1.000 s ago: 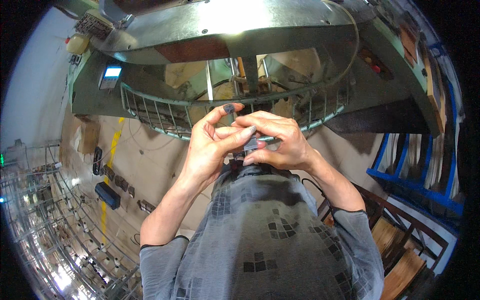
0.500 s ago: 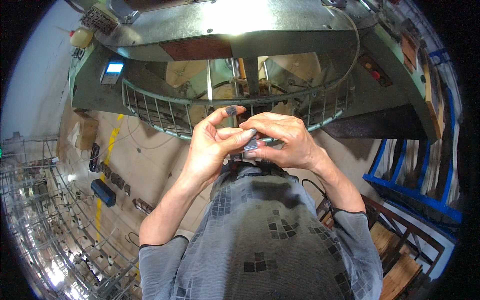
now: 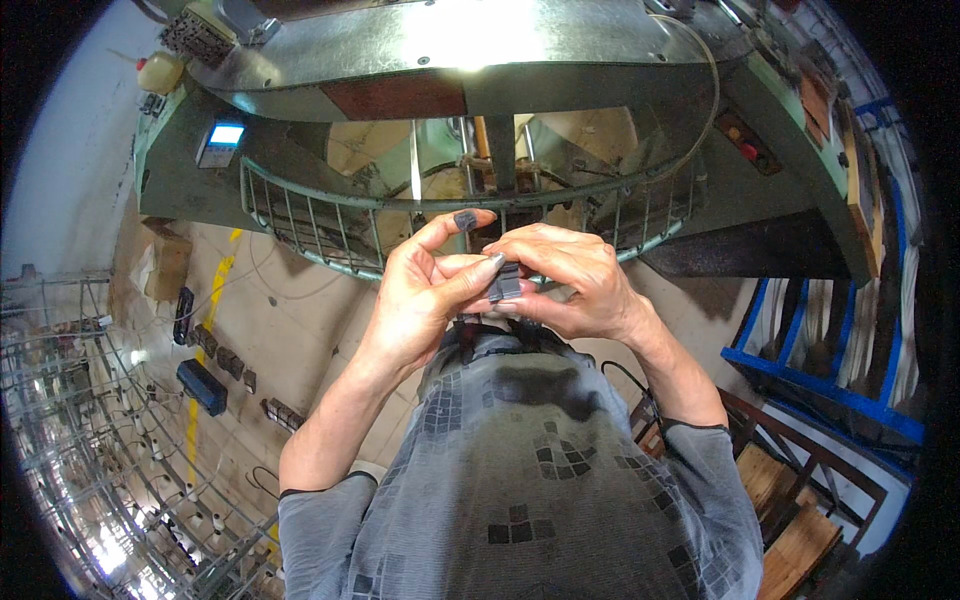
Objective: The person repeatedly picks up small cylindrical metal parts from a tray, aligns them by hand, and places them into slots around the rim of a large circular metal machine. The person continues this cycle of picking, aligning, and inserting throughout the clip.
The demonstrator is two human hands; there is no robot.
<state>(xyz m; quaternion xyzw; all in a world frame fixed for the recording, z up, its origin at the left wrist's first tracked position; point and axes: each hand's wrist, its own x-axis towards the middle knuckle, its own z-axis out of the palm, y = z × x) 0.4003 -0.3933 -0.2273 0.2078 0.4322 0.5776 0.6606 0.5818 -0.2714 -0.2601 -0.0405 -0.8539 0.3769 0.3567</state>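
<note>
Both hands meet in front of the person's chest, just below the wire guard ring [image 3: 330, 235] of a large green circular machine [image 3: 480, 60]. The left hand [image 3: 425, 295] has its thumb and fingers closed in a pinch on a small dark grey piece [image 3: 505, 283], with the index finger arched above it; the fingernail shows dark polish. The right hand [image 3: 570, 280] curls over the same piece from the other side, its fingertips pressed to it, so the two hands touch around it. What the piece is cannot be told, as most of it is hidden by the fingers.

Inside the wire ring, pale tan fabric [image 3: 370, 160] hangs within the machine's frame. A small lit screen [image 3: 222, 140] sits on the machine's left side, with a pale jug [image 3: 160, 72] above it. To the right stands a blue metal rack [image 3: 830, 390] holding pale material. At lower left a wire creel [image 3: 90, 430] carries many small spools. A dark blue box [image 3: 203, 386] lies on the floor beside a yellow line [image 3: 205, 330].
</note>
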